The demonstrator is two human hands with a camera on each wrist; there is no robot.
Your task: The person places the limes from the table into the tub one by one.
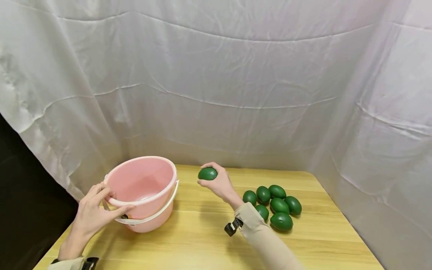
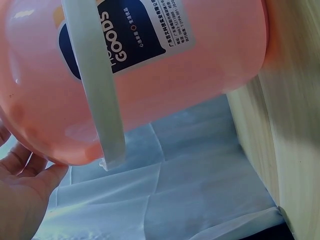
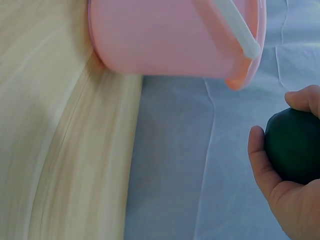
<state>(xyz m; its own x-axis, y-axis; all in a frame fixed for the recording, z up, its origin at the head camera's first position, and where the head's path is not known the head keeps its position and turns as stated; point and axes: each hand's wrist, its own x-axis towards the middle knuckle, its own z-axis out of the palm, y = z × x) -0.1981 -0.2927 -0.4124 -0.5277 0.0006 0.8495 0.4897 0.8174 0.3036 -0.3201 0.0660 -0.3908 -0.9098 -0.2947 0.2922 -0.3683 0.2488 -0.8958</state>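
A pink bucket (image 1: 156, 223) with a white handle (image 1: 152, 216) stands at the left of the table, its mouth facing up. My left hand (image 1: 91, 214) grips the near left rim, fingers over the edge and thumb against the outside; the left wrist view shows a dark printed label (image 2: 135, 35) on the bucket wall. To the bucket's right, my right hand (image 1: 220, 183) holds a smooth dark green avocado (image 1: 207, 173) between thumb and fingers, raised over the table. In the right wrist view the same avocado (image 3: 294, 145) appears level with the bucket's upper part.
Several more green avocados (image 1: 279, 206) lie in a cluster on the right of the wooden table (image 1: 324, 228), beside my right forearm. Pale cloth (image 1: 229, 93) hangs behind the table and along its sides. A black area (image 1: 27, 195) shows at the far left.
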